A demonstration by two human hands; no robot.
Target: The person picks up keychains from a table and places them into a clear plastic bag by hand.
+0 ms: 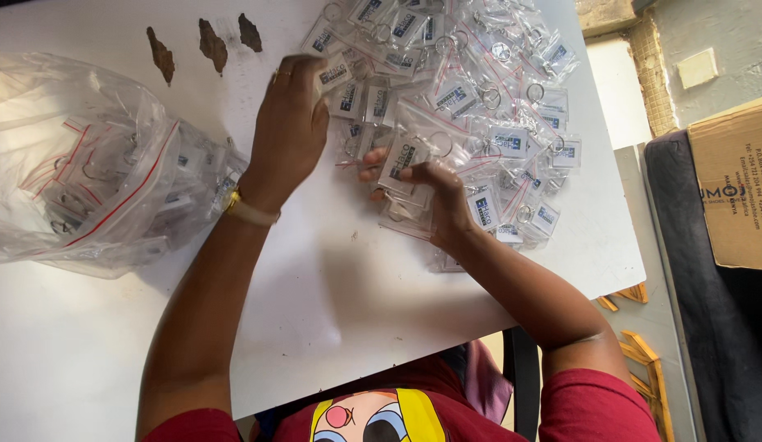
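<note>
Wearer: a red shirt [594,409] with a cartoon print filled the near edge of the view, both bare forearms reaching out over the counter [332,303].
Counter: white, with three brown chipped patches [207,42] near its far edge.
Right hand [434,196]: fingers curled around one clear packet [405,164] holding a keyring with a blue-and-white tag; the packet stood just above the counter at the near edge of the pile.
Left hand [291,123]: palm down, fingers bent onto a packet at the pile's left edge; whether it gripped or merely pressed the packet could not be told. A gold wristband [246,209] circled the wrist and a ring sat on one finger.
Pile of packets [479,106]: many identical clear sleeves with red seal strips, metal rings and tags, heaped loosely across the counter's far right part.
Large plastic bag [78,172]: clear, crumpled, lying on the counter to the left of the left arm, with what appeared to be more packets inside.
Surroundings: a cardboard box [737,188] rested on a dark surface to the right, beyond the counter's edge.
</note>
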